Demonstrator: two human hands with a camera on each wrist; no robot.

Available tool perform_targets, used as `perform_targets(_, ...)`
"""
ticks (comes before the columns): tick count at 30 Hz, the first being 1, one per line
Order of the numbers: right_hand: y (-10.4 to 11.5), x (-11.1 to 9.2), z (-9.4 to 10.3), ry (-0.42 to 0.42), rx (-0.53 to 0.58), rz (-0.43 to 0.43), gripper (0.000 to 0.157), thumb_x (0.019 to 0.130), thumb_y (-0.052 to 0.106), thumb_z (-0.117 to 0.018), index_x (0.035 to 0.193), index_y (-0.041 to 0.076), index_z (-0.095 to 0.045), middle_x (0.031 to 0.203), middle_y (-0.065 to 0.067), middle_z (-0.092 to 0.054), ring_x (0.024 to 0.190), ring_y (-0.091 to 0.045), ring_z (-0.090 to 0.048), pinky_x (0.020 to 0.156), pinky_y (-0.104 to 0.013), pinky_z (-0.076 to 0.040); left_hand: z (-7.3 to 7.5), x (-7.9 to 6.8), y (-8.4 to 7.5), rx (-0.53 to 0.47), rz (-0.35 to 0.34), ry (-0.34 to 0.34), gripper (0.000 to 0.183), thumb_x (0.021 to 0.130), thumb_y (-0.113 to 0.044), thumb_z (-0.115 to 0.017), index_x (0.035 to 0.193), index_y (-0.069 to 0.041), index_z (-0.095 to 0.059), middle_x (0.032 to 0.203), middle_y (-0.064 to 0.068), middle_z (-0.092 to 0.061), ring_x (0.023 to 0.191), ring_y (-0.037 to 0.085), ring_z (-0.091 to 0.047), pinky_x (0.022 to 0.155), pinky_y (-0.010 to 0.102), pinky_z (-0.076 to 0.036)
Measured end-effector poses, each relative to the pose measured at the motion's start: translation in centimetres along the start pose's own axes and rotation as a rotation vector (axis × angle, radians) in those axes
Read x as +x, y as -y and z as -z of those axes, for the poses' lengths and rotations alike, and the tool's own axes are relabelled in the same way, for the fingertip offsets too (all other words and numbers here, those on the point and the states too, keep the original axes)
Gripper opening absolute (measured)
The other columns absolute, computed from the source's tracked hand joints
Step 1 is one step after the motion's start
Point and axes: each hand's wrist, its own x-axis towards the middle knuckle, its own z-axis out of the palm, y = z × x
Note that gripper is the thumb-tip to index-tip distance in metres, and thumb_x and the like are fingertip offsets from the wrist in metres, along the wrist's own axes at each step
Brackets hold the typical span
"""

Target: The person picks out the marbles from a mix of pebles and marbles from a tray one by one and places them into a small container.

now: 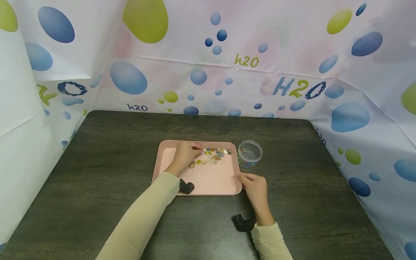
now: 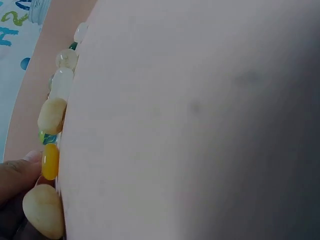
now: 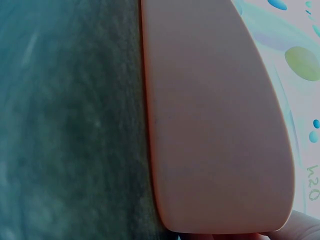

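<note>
A pink rectangular tray lies on the dark table, with several glass marbles and smooth stones in its far half. My left hand reaches over it, thumb and finger close together at the left end of the marbles; I cannot tell whether something is between them. Near that thumb, the left wrist view has a yellow stone and a larger beige stone. At the tray's near right side, my right hand grips the rim. Its thumb shows at the tray's corner in the right wrist view.
Just beyond the tray's right edge stands a clear round jar with some marbles at its bottom. A white sheet with blue and green spots hangs behind the table and along both sides. Black bands sit at both wrists.
</note>
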Motion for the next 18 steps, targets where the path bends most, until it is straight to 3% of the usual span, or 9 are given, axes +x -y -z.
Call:
perform_targets(4,0.1,-0.1,0.1,0.003,0.007,0.009,0.02,0.085,0.011,-0.071,0.095,-0.004,-0.079,0.089,-0.019,-0.076,0.062,-0.004,-0.065,0.055,-0.015,-0.049,0.2,0.1,-0.3,-0.005,-0.004,0.007,0.012,0.09,-0.019,-0.076,0.098,-0.012,-0.081,0.112,0.01,-0.075,0.048,0.007,-0.049,0.046,0.021,-0.043)
perform_targets(10,0.0,0.0,0.0,0.008,0.024,0.006,0.019,0.086,0.011,-0.072,0.095,-0.004,-0.079,0.092,-0.021,-0.076,0.062,-0.004,-0.066,0.055,-0.014,-0.05,0.3,0.1,-1.0,0.034,-0.061,0.001,0.013,0.09,-0.024,-0.076,0.097,-0.014,-0.081,0.104,0.009,-0.076,0.068,0.015,-0.057,0.059,0.024,-0.045)
perform_targets(15,0.0,0.0,0.0,0.016,0.028,-0.005,0.02,0.086,0.012,-0.073,0.096,-0.004,-0.079,0.093,-0.02,-0.076,0.062,-0.003,-0.065,0.056,-0.014,-0.05,-0.2,0.2,-2.1,0.108,-0.119,-0.001,0.015,0.089,-0.028,-0.076,0.096,-0.015,-0.081,0.099,0.006,-0.077,0.079,0.02,-0.063,0.066,0.026,-0.048)
perform_targets(18,-0.1,0.0,0.0,0.018,0.028,-0.006,0.02,0.086,0.012,-0.072,0.097,-0.004,-0.079,0.092,-0.02,-0.076,0.062,-0.003,-0.065,0.056,-0.015,-0.05,-1.0,0.2,-3.0,0.084,-0.13,0.014,0.015,0.089,-0.028,-0.076,0.096,-0.016,-0.082,0.099,0.004,-0.077,0.086,0.021,-0.067,0.07,0.028,-0.051)
